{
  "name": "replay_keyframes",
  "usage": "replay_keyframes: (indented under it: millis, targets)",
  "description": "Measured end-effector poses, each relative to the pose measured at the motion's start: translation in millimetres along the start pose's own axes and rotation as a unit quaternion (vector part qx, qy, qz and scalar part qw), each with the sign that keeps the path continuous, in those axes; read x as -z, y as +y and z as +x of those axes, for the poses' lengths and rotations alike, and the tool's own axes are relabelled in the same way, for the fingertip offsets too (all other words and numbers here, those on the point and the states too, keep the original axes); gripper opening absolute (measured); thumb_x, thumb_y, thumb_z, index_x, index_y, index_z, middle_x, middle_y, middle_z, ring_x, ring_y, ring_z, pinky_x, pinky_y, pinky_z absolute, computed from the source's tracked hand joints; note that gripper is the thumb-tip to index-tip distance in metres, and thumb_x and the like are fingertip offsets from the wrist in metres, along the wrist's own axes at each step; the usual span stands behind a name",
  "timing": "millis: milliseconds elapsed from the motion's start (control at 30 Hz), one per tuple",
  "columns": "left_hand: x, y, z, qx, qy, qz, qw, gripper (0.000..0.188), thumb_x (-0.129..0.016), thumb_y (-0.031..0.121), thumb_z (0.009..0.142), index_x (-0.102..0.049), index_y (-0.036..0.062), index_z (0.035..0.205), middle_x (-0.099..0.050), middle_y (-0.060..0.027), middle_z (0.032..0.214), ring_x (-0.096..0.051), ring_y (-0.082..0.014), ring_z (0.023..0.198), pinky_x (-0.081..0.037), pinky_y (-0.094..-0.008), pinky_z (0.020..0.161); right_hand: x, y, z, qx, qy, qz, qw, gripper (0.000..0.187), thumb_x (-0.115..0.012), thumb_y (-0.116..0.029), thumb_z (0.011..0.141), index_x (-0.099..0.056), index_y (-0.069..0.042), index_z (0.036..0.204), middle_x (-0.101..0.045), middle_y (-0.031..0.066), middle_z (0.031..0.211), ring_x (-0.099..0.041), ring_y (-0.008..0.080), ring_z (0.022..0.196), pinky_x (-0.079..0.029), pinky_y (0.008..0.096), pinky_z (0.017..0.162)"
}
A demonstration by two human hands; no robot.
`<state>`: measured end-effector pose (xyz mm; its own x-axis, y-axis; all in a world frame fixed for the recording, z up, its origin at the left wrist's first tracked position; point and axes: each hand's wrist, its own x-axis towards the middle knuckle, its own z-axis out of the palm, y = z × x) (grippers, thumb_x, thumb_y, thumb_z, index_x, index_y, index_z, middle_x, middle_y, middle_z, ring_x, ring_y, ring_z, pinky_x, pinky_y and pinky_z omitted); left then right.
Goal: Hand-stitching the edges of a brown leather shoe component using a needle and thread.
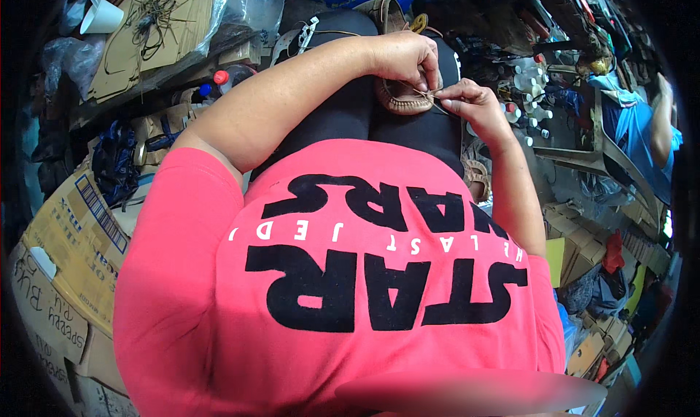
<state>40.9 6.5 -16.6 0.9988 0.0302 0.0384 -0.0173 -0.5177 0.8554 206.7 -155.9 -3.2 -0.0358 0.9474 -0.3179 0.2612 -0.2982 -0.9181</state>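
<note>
On my dark-trousered lap rests a tan moccasin-style shoe (405, 106), its gathered stitched toe toward me. A thin light lace (418, 92) runs across its opening between my hands. My left hand (410, 58) reaches over the shoe, fingers bent down and pinched on the lace. At the shoe's right edge, my right hand (474, 105) pinches the lace between thumb and forefinger, close to the left fingertips. The far part of the shoe is hidden behind my left hand. Another brown shoe (383, 12) lies beyond that hand.
Flat cardboard (157, 34) with tangled dark strips lies at far left, near a white cup (102, 16). Several bottles (526, 82) stand to the right. A tan shoe (477, 178) sits beside my right forearm. Farther right is a person in blue (638, 129). Cardboard boxes (76, 249) stand at left.
</note>
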Motion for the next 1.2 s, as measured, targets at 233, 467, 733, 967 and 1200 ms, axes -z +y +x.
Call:
replay_keyframes:
  millis: [233,467,733,967,1200]
  targets:
    - [-8.1,5.6,-22.1,-0.018,0.194,0.106,0.975,0.017,-0.057,-0.004,0.072,-0.06,0.0035,0.087,-0.055,-0.0109,0.094,-0.057,-0.0254,0.088,-0.047,-0.0352,0.077,-25.2,-17.5,-14.6,0.061,0.121,-0.181,0.974,0.019,-0.07,-0.002,0.076,-0.072,-0.009,0.094,-0.055,0.0031,0.074,-0.054,0.0118,0.073,-0.043,0.0246,0.068]
    - [-6.2,38.3,-75.6,0.082,0.268,0.091,0.956,0.031,-0.057,-0.008,0.074,-0.068,0.0102,0.097,-0.057,-0.0087,0.087,-0.059,-0.0222,0.075,-0.048,-0.0301,0.071,-40.5,-16.0,-36.3,0.099,0.153,-0.375,0.909,0.031,-0.065,-0.007,0.077,-0.069,-0.018,0.105,-0.05,0.0049,0.074,-0.052,0.0217,0.075,-0.037,0.0354,0.076]
    - [-28.4,36.4,-80.9,0.073,0.273,0.295,0.913,0.011,-0.072,0.016,0.072,-0.071,0.0209,0.082,-0.055,0.0035,0.071,-0.052,-0.0168,0.081,-0.032,-0.0349,0.078,-25.7,-5.3,-30.3,0.079,0.109,-0.276,0.952,0.035,-0.062,-0.002,0.078,-0.069,-0.018,0.108,-0.052,0.0025,0.078,-0.049,0.0186,0.081,-0.037,0.0322,0.079]
    - [-28.0,23.4,-67.7,0.061,0.25,0.233,0.938,0.016,-0.069,0.02,0.076,-0.073,0.0279,0.089,-0.051,0.0026,0.073,-0.048,-0.0182,0.08,-0.032,-0.0343,0.075,-2.4,0.6,-12.0,0.055,0.045,-0.182,0.981,0.042,-0.055,0.008,0.071,-0.07,-0.015,0.103,-0.057,0.0044,0.084,-0.052,0.0191,0.089,-0.044,0.0289,0.083]
    - [-28.2,20.2,-66.0,0.073,0.239,0.235,0.939,0.016,-0.069,0.02,0.076,-0.073,0.0284,0.089,-0.05,0.0026,0.073,-0.048,-0.0179,0.08,-0.032,-0.0341,0.075,2.2,-8.8,-6.5,0.03,0.007,-0.161,0.987,0.047,-0.051,0.013,0.069,-0.071,-0.015,0.101,-0.057,0.0045,0.088,-0.051,0.0196,0.092,-0.043,0.0281,0.087]
